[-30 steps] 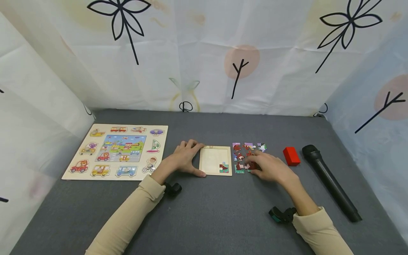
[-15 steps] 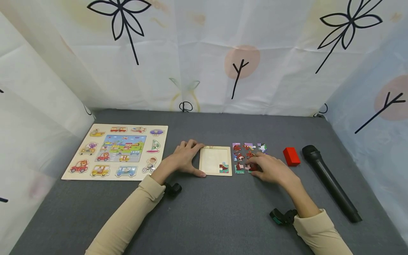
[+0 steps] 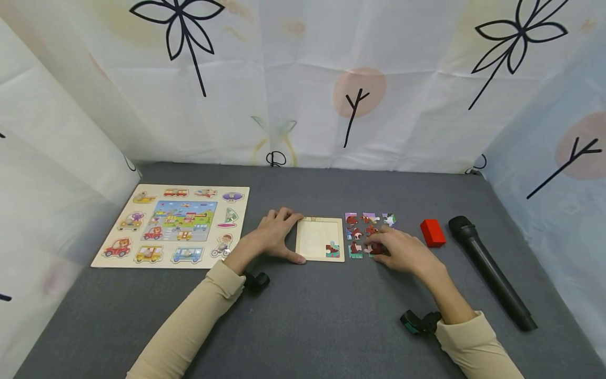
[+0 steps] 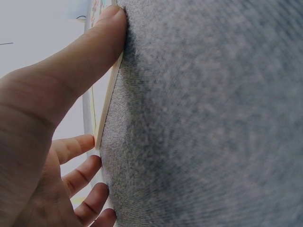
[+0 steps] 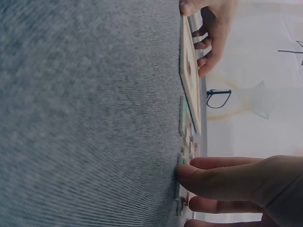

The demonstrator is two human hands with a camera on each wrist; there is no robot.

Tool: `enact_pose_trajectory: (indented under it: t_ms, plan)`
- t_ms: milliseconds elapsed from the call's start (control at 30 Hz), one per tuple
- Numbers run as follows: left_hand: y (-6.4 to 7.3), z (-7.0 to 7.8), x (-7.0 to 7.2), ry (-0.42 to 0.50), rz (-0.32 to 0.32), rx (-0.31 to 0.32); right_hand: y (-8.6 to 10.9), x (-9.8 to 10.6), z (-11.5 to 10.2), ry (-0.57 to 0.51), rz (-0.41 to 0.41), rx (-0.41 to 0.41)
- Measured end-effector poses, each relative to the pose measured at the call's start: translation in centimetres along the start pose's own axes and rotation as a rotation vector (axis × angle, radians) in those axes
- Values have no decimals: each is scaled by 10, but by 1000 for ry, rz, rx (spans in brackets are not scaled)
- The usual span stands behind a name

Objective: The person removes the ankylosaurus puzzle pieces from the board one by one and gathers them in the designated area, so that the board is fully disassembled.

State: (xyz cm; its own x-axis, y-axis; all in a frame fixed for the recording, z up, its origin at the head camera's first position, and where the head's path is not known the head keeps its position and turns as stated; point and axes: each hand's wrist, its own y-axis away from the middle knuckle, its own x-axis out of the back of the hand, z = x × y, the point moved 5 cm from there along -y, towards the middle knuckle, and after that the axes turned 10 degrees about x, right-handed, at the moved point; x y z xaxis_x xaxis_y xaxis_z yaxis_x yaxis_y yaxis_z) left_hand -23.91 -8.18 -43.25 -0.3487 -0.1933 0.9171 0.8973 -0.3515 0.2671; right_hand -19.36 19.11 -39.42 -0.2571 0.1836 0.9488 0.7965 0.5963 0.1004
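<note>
On the grey table lies a small wooden jigsaw tray [image 3: 312,238], with one coloured piece [image 3: 333,249] in its front right corner. My left hand [image 3: 276,236] holds the tray's left side, thumb at the front corner and index finger at the back one. Just right of the tray, several loose jigsaw pieces [image 3: 352,218] lie in rough rows. Over the front of these rows, my right hand [image 3: 402,249] pinches a jigsaw piece [image 3: 369,251] between thumb and fingers, low at the table. The fingers partly hide this piece and its neighbours. In the right wrist view the thumb [image 5: 194,178] meets its edge.
A large wooden vehicle puzzle board [image 3: 241,221] lies at the left. Right of my right hand are a red block [image 3: 433,232] and a long black microphone [image 3: 492,273]. A white patterned cloth [image 3: 303,95] stands behind the table and along both sides.
My right hand has shifted very slightly over the loose pieces during the first half second, then stayed still. The left hand and the tray have not moved.
</note>
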Motion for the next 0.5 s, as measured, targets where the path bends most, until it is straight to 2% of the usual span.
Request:
enact_pose_trajectory:
  t_ms: [267,500]
  plan:
    - [1,1,1,-4,-8,6,-5,14,-2,40,47,1]
    - [2,1,1,3,-8,3,-15,25,-16,43,81,34]
